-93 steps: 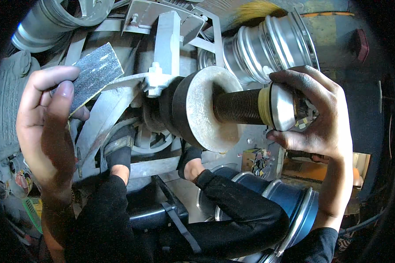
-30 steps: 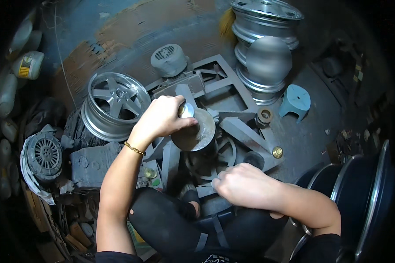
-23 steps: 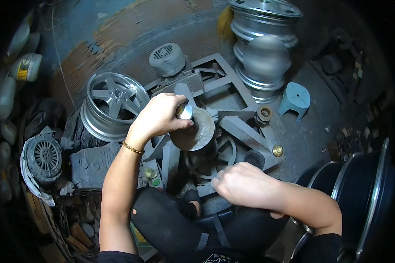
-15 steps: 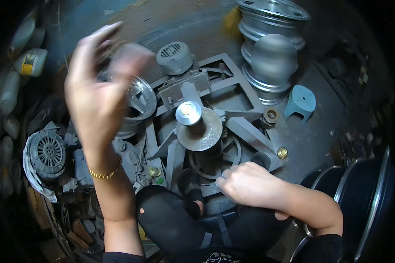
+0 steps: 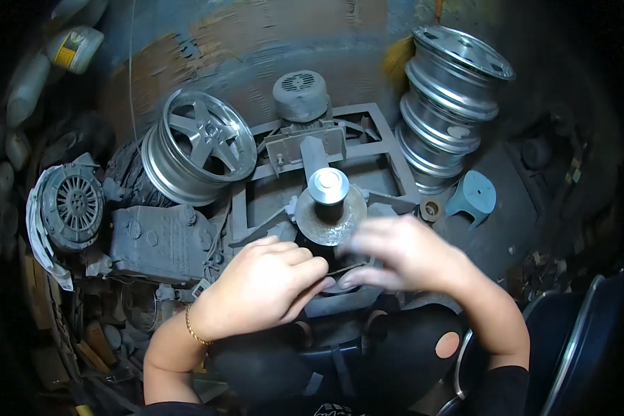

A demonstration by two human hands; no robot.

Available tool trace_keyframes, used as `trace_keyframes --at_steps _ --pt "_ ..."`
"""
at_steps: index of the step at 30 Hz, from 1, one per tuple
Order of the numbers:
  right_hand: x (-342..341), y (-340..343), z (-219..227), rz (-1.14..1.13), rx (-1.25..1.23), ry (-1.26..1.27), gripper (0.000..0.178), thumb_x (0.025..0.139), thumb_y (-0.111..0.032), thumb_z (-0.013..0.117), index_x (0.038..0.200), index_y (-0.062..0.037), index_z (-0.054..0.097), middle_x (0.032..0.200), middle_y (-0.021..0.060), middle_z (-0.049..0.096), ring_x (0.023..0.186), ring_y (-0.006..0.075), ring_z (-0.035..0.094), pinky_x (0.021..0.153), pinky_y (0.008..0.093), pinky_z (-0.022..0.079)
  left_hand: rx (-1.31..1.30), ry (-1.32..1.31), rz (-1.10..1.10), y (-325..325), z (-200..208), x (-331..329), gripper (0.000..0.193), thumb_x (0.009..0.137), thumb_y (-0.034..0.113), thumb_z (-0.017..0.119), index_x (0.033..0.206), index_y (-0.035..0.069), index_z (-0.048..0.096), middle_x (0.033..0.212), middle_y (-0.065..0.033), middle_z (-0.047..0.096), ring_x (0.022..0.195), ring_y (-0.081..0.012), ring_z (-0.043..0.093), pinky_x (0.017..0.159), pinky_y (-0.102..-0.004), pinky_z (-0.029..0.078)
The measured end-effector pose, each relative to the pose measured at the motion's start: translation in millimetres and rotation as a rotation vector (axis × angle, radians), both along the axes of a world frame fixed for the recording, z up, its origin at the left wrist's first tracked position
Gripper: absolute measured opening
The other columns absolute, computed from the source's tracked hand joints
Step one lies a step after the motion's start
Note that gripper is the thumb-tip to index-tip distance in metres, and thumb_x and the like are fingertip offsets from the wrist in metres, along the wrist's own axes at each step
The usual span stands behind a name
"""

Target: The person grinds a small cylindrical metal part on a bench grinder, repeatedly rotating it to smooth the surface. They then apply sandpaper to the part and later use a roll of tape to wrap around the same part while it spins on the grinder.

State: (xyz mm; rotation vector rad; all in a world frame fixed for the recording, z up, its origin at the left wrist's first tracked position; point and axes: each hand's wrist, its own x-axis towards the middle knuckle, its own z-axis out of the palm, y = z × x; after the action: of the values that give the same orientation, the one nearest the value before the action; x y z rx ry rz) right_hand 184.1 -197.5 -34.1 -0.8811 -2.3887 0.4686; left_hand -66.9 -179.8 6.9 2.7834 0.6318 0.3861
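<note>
My left hand [image 5: 267,283] is closed, its thumb and forefinger pressed together in front of the machine's spindle. A thin, dark, strip-like line [image 5: 345,270] runs from those fingertips toward my right hand [image 5: 412,255]; whether it is held is unclear. The right hand's fingers are blurred, with a gap between them and the thumb. Just beyond both hands stands the upright spindle, with a silver round cap [image 5: 328,185] above a worn metal disc [image 5: 347,220]. It rises from a grey steel frame [image 5: 388,142]. The hands partly hide the frame's near part.
A five-spoke alloy wheel [image 5: 208,142] leans at the frame's left, behind a dusty gearbox-like housing [image 5: 161,239]. Behind the spindle is a grey motor [image 5: 300,97]. Stacked wheel rims [image 5: 445,114] and a blue stool [image 5: 473,195] stand right. More rims [image 5: 568,340] lie near right.
My left hand has come down from high at the left to the middle, fingers now closed. My right hand has risen slightly, its fist loosened. The view has shifted, uncovering the five-spoke wheel.
</note>
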Motion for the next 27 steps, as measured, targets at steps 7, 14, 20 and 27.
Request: trace_keyframes --at_steps 7,14,20,27 --pt "-8.0 86.6 9.5 -0.094 -0.04 -0.389 0.096 0.07 -0.01 0.086 0.154 -0.021 0.041 0.159 0.019 0.035 0.139 0.0409 0.044 0.112 0.0483 0.044 -0.039 0.13 -0.215 -14.8 -43.3 -4.9 0.016 0.089 0.022 0.066 0.082 0.008 0.06 0.073 -0.0065 0.063 0.074 -0.0242 0.066 0.073 -0.0365 0.049" --pt "-34.3 124.8 15.7 0.019 -0.187 -0.728 0.077 0.065 -0.007 0.086 0.138 -0.0135 0.061 0.114 0.0162 0.062 0.104 0.0369 0.064 0.088 0.0447 0.056 0.023 0.12 -0.269 -20.6 -57.9 -8.1 0.01 0.082 0.016 0.063 0.082 0.007 0.06 0.073 -0.0058 0.063 0.073 -0.0219 0.064 0.072 -0.0354 0.048" --pt "-36.1 133.9 18.7 0.05 -0.125 -0.704 0.068 0.062 -0.016 0.085 0.127 -0.0046 0.068 0.093 0.0187 0.067 0.083 0.0375 0.069 0.077 0.0446 0.057 0.073 0.171 -0.293 -24.0 -64.2 -9.0 0.012 0.083 0.018 0.064 0.08 0.007 0.064 0.07 -0.0039 0.062 0.07 -0.0199 0.063 0.071 -0.0337 0.047" --pt "-50.9 133.3 28.8 -0.077 -0.205 -0.783 0.061 0.066 -0.032 0.088 0.111 0.0052 0.069 0.077 0.0221 0.068 0.076 0.0389 0.07 0.071 0.0448 0.057 0.078 0.109 -0.304 -29.7 -73.4 -10.8 0.015 0.083 0.019 0.063 0.082 0.004 0.067 0.07 -0.0045 0.062 0.07 -0.0209 0.062 0.071 -0.0344 0.047"
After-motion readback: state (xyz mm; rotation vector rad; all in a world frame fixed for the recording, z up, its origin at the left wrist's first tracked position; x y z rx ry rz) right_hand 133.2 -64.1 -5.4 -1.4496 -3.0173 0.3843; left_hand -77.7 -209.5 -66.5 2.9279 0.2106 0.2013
